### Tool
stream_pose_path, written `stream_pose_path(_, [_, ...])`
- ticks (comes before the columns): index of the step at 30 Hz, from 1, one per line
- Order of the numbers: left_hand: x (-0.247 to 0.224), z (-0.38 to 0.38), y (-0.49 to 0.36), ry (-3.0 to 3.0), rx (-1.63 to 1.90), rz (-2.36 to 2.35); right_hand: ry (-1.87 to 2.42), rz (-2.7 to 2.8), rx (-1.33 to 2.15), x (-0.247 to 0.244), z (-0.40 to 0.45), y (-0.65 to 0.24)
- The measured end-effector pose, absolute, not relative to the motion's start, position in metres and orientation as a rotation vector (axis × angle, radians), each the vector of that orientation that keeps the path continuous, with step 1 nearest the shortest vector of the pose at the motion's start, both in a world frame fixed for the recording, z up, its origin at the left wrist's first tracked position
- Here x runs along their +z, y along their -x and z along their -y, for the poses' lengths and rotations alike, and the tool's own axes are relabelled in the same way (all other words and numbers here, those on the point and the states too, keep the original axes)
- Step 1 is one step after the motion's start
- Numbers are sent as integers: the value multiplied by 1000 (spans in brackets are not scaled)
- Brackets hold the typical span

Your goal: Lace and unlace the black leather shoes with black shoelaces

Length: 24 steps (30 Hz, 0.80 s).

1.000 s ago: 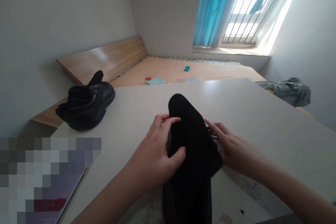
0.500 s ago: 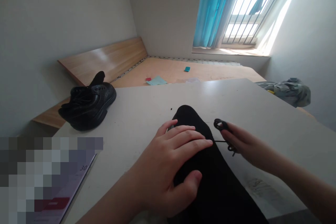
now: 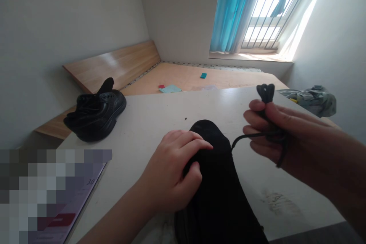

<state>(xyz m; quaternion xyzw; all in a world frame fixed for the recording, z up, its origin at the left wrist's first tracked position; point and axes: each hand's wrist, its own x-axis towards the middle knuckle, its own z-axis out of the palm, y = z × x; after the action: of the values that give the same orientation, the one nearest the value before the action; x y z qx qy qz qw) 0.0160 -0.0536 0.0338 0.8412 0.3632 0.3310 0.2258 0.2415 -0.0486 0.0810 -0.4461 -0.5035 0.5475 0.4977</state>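
A black shoe (image 3: 187, 219) lies in front of me, its long, flat black tongue (image 3: 225, 190) stretched across the white table. My left hand (image 3: 178, 166) grips the left side of the tongue, with its fingers bent over the dark fabric and its thumb lower down. Out to the right, my right hand (image 3: 271, 129) is closed around a black shoelace (image 3: 265, 93) gathered into a looped bundle. Loops stick up above the thumb and a loose end hangs below. One strand runs from this hand to the right edge of the tongue.
A second black shoe (image 3: 95, 116) stands at the table's (image 3: 151, 118) left edge with its tongue up. Nearer lies a purple printed item (image 3: 82, 194), partly blurred. Behind are a bed (image 3: 185, 72) with small items, a blue curtain (image 3: 233, 11) and grey-green cloth (image 3: 317, 101) at right.
My right hand has risen with the lace bundle and turned, lifting the strand clear of the table. My left hand has drawn back leftward, its fingers more bent.
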Motion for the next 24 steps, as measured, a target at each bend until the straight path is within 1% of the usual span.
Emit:
stream_pose_path(2, [33,50,-14,-2245,947,-1075,1102,1429,1197,75,57,-225])
stream_pose_path(6, [33,45,-12,-2112,969,-1209,1144,2151,615,60,71,-208])
stream_pose_path(8, [33,44,-13,-2114,921,-1261,1110,2395,380,54,74,-210])
stream_pose_path(14, [28,45,-18,-2117,849,-1370,1028,2607,-137,41,82,-229])
stream_pose_path(17, [27,45,-18,-2129,844,-1356,952,2676,-206,39,86,-232])
stream_pose_path(20, [25,45,-18,-2127,838,-1337,919,2716,-96,41,85,-226])
stream_pose_path(24, [19,44,-18,-2030,833,-1303,890,2625,41,41,77,-215])
